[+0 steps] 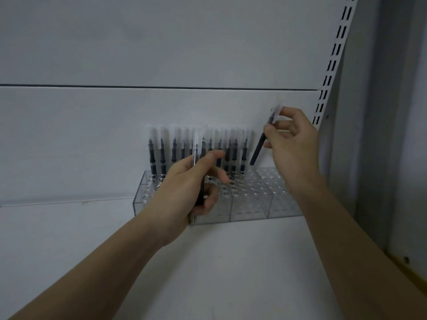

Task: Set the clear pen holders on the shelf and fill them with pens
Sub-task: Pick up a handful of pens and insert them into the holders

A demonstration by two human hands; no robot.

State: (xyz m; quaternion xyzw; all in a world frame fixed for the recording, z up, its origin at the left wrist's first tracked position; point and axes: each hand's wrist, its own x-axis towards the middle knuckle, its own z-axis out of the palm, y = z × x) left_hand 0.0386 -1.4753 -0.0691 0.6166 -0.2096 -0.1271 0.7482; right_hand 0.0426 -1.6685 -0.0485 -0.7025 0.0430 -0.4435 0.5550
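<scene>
Clear pen holders (251,204) with rows of round holes stand side by side on the white shelf (231,262) against the back panel. Several dark pens with clear caps (161,153) stand upright in the back holes of the left and middle holders. My left hand (187,188) grips a pen (196,146) upright in front of the left holder. My right hand (293,144) pinches another dark pen (258,148), tilted, its lower end just above the right part of the holders.
A slotted upright rail (332,65) runs up the right side of the white back panel. A grey wall or post (381,135) stands beyond it. A yellowish edge (409,271) shows at the lower right.
</scene>
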